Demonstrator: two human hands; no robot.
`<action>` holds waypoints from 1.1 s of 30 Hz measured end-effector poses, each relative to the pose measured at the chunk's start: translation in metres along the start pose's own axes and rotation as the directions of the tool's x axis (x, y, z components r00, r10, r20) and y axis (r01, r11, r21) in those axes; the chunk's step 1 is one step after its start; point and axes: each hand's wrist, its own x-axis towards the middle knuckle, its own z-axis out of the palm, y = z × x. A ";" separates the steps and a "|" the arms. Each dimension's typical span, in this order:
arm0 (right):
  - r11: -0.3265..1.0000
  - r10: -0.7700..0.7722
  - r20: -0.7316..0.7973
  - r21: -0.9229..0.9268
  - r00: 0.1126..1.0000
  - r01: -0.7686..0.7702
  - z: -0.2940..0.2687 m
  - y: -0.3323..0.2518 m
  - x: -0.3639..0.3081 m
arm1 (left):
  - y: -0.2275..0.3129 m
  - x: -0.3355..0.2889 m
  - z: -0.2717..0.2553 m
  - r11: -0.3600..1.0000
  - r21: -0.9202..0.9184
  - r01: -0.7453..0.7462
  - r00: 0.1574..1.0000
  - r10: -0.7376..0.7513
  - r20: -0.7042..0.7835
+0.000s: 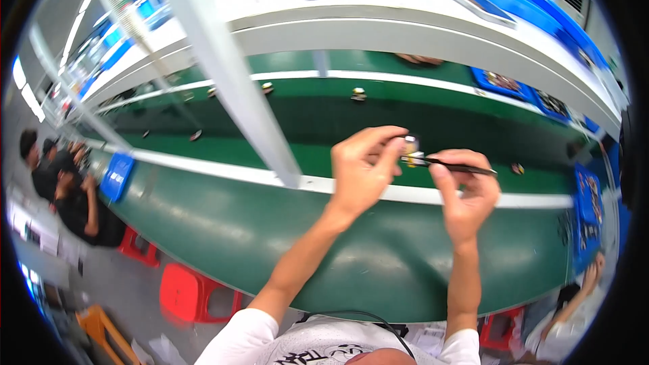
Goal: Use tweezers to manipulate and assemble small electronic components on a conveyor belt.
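Observation:
My left hand (364, 170) is closed, pinching a small part (411, 149) between thumb and fingertips above the conveyor. The part looks clear and yellowish with a metallic bit, too small and blurred to name exactly. My right hand (468, 196) is closed on black tweezers (473, 167), held about level. Their tip points left and meets or nearly meets the lower side of the part; I cannot tell which. Both hands are raised over the white rail (534, 200) that runs between the belt and the green worktable (378, 257).
A green conveyor belt (311, 155) carries several small parts. One grey post (230, 74) slants down to the rail on the left. Blue trays hold parts at the right (587, 206); another blue tray (118, 176) is far left. Red stools (181, 292) and other people sit along the table.

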 end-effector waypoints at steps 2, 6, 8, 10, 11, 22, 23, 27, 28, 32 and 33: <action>1.000 0.011 0.007 -0.018 1.000 -0.011 -0.002 0.001 -0.002 | -0.004 0.003 0.000 0.996 -0.056 -0.074 0.997 0.074 -0.005; 1.000 -0.006 0.032 0.023 0.999 0.005 -0.029 0.009 -0.005 | -0.005 0.005 0.011 0.987 -0.083 -0.138 0.990 0.139 0.004; 0.985 0.158 0.050 0.056 0.986 -0.161 -0.046 0.009 -0.006 | -0.011 0.007 0.017 0.976 -0.057 -0.210 0.978 0.208 -0.023; 0.996 0.050 -0.004 -0.074 0.999 -0.050 -0.046 0.026 -0.006 | -0.007 0.007 0.015 0.968 -0.042 -0.245 0.968 0.243 -0.058; 0.988 0.056 -0.020 -0.144 0.998 -0.058 -0.044 0.028 -0.004 | -0.004 0.007 0.010 0.969 -0.030 -0.247 0.967 0.244 -0.069; 0.992 0.116 0.002 0.045 0.993 -0.116 -0.051 0.040 -0.001 | -0.001 0.005 0.008 0.961 0.021 -0.277 0.958 0.278 -0.065; 0.975 0.146 0.005 0.168 0.989 -0.145 -0.045 0.035 -0.002 | -0.002 0.006 0.005 0.957 0.035 -0.289 0.954 0.291 -0.073; 0.863 0.188 0.113 0.455 0.976 -0.219 -0.059 0.025 -0.002 | 0.005 0.005 0.002 0.948 0.022 -0.318 0.943 0.318 -0.096; 0.930 0.259 -0.078 0.288 0.963 -0.227 -0.045 0.008 0.001 | 0.002 0.007 0.008 0.953 -0.012 -0.302 0.949 0.300 -0.102; 0.924 0.287 -0.150 0.302 0.946 -0.233 -0.052 -0.028 0.008 | 0.000 0.013 0.031 0.957 -0.056 -0.284 0.957 0.279 -0.084; 0.843 0.286 0.016 0.472 0.958 -0.260 -0.052 -0.016 0.001 | 0.000 0.010 0.017 0.980 -0.073 -0.187 0.980 0.181 -0.084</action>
